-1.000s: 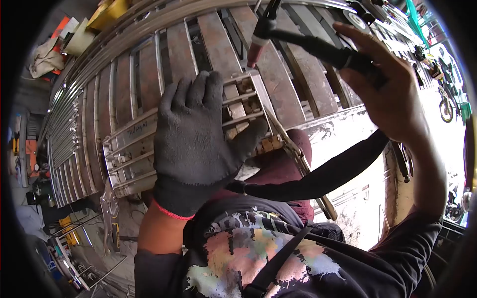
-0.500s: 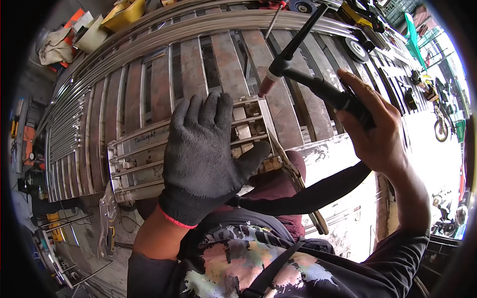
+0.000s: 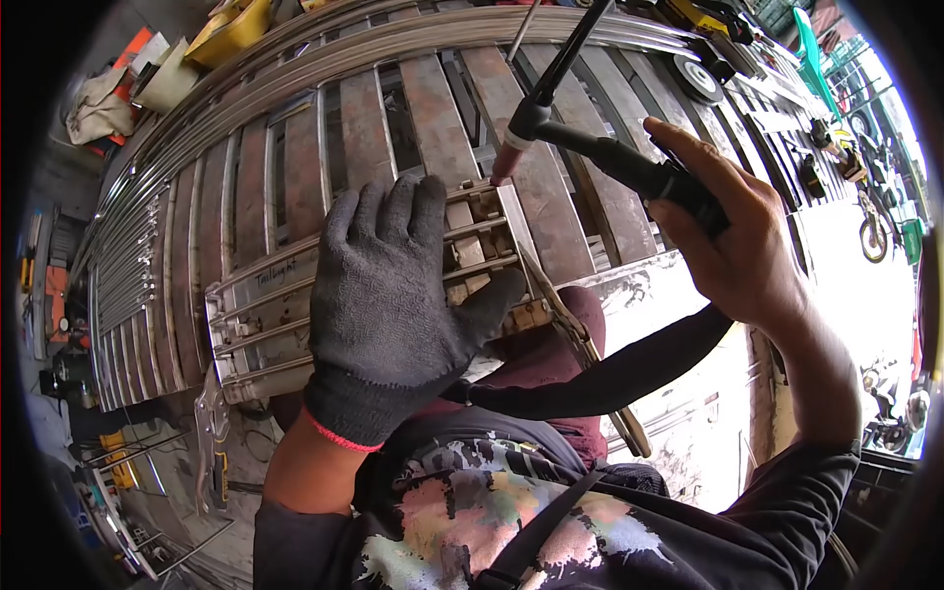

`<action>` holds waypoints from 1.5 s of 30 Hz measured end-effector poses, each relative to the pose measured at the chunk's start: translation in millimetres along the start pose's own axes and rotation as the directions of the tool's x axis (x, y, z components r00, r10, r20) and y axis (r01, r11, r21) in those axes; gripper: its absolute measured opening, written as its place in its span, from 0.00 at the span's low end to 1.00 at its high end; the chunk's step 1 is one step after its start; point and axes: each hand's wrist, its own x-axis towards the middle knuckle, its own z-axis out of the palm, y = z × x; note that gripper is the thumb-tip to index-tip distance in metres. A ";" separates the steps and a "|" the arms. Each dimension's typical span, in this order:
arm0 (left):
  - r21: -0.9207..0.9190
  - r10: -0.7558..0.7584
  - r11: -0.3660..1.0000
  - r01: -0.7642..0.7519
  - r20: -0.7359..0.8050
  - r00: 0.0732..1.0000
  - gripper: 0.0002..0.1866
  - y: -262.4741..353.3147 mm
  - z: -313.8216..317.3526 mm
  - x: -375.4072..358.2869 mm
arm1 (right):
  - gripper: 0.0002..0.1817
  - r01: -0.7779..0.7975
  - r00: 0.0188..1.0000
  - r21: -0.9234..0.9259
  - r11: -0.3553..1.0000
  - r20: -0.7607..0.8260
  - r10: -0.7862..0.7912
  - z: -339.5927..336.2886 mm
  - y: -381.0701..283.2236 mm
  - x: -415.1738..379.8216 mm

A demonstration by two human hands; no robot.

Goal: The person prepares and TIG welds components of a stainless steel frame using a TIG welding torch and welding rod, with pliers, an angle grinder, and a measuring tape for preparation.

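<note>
Handwritten "Taillight" — metal frame [image 3: 258, 295]

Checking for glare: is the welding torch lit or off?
Off: the welding torch shows no arc at its tip, held in the right hand.

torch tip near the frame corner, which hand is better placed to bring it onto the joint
Right. The bare right hand already has the welding torch in its grip, its nozzle just above the steel frame's top corner. The gloved left hand lies flat on the frame, probably steadying it.
</note>
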 end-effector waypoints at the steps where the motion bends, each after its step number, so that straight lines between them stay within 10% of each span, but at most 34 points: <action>1: 0.001 0.001 1.000 -0.001 0.002 1.000 0.53 0.1 -0.1 0.6 | 0.31 -0.001 1.000 0.003 1.000 0.003 0.001 -0.3 0.1 0.2; 32: 0.039 0.033 0.999 -0.030 -0.074 0.997 0.46 3.2 -2.5 -3.7 | 0.33 0.169 0.984 -0.068 0.983 -0.040 -0.171 8.1 14.5 2.0; 36: 0.031 0.028 0.999 -0.028 -0.025 0.999 0.47 2.9 -5.9 0.4 | 0.36 -0.092 0.996 0.021 0.996 0.007 0.092 -7.4 -5.1 -1.0; 45: 0.071 0.063 0.996 -0.060 -0.041 0.997 0.48 -1.0 -0.8 0.5 | 0.35 0.089 0.979 -0.109 0.990 -0.175 -0.108 -12.5 -12.9 -3.4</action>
